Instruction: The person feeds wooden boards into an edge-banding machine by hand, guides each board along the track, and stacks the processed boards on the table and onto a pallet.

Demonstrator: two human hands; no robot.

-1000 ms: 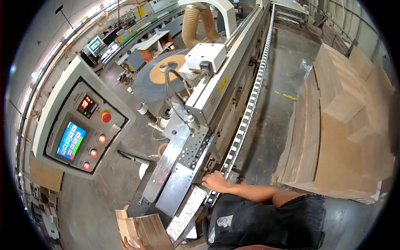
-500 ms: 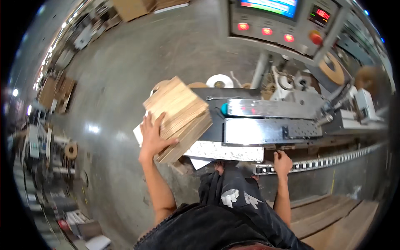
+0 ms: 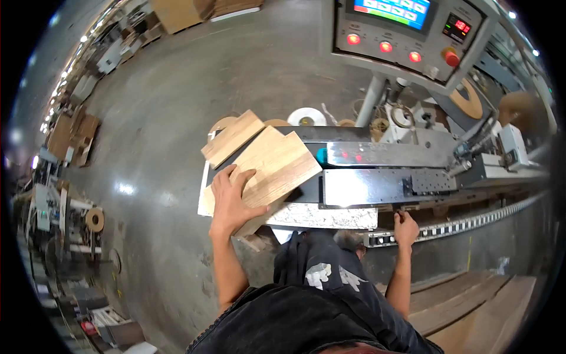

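Head view, looking straight down over my dark-clad torso. I note my left hand lying palm-down with fingers spread flat on top of a stack of pale rectangular wooden boards; the fingers press the top face and the thumb runs along the near edge, so the hand is open and bearing on the stack rather than wrapped round it. The stack sits tilted on the near end of a grey steel machine bed, overhanging toward my hand's side. Just beyond my left fingertips a second, smaller pale wooden board lies skewed, touching the far corner of the stack.

My right hand is at the near edge of the machine, curled over the rim just above a toothed metal conveyor chain that runs away to its right. How tightly the fingers close I cannot tell; they are partly hidden behind the rim.

Well beyond both hands stands a grey control panel with a bright colour screen and red round lamps. Between it and the machine bed, past my left hand, lie a white roll of edge tape and pale wood-coloured discs. To the right of my right hand, low down, flat wooden panels are stacked on the polished concrete floor.
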